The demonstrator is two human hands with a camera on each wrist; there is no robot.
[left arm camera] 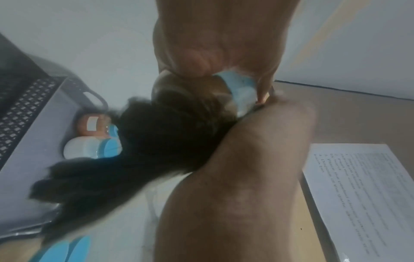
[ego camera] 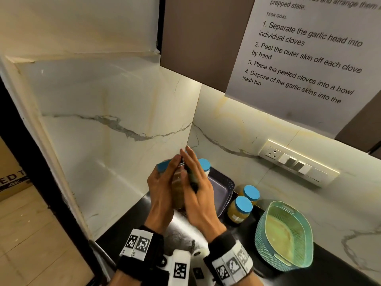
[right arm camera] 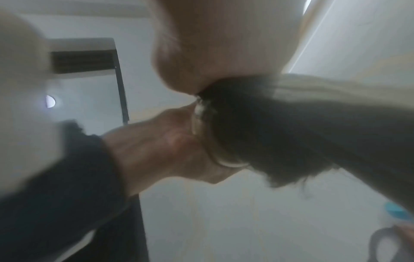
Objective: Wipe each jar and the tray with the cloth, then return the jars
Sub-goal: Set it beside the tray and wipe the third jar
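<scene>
Now | left hand [ego camera: 159,188] grips jar [ego camera: 177,188] | right hand [ego camera: 198,193] flat, presses cloth [ego camera: 190,176] | sheet [ego camera: 305,52]: "TASK GOAL"

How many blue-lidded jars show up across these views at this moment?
5. One jar is held up in the left hand; two remain in the grey tray; two stand on the counter beside it. The hands may hide more.

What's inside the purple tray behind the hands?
In the purple tray one blue-lidded jar shows beside the right hand. The left wrist view shows two jars there. The hands hide the rest.
</scene>
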